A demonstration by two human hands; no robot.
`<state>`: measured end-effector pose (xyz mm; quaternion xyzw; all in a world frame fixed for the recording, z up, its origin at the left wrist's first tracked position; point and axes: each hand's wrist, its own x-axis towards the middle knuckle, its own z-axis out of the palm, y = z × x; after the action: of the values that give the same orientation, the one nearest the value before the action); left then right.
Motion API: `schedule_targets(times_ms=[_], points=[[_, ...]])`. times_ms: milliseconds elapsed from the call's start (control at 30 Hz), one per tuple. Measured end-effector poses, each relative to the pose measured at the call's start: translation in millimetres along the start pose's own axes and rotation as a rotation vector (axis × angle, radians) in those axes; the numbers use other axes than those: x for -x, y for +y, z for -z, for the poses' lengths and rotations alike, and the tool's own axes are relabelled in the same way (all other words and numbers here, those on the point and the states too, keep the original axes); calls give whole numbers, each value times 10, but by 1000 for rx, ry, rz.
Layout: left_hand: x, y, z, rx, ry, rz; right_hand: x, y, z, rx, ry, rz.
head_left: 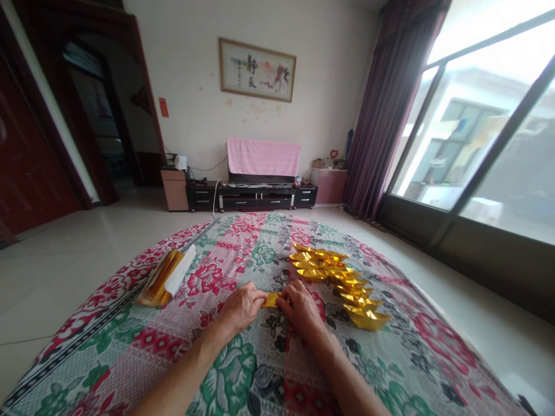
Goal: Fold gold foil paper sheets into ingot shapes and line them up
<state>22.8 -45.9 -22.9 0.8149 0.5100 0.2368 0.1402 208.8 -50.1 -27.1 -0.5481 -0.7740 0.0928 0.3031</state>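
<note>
Gleaming gold, the paper strip point(272, 300) looks narrow.

Only bare skin is shown on the left hand point(243, 304) and the right hand point(302, 307). The left forearm point(186, 361) and the right forearm point(340, 361) are likewise uncovered, slender at the wrist and gradually broadened until cut off by the picture's lower edge.

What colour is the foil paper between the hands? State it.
The foil paper is shiny gold, in the head view.
</note>
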Motion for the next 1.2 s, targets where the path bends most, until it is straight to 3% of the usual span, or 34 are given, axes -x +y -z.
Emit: schedule_targets(times_ms=[467,733,967,1200], points=[[-9,14,24,-12,-6,-21,-45,-197,-66,121,-56,-3],[-37,-39,12,29,-48,7,-9,-204,-85,101,17,1],[-48,-64,4,56,28,45,9,-188,-111,90,-13,109],[-40,-95,72,123,39,88,7,-187,-96,77,-44,103]])
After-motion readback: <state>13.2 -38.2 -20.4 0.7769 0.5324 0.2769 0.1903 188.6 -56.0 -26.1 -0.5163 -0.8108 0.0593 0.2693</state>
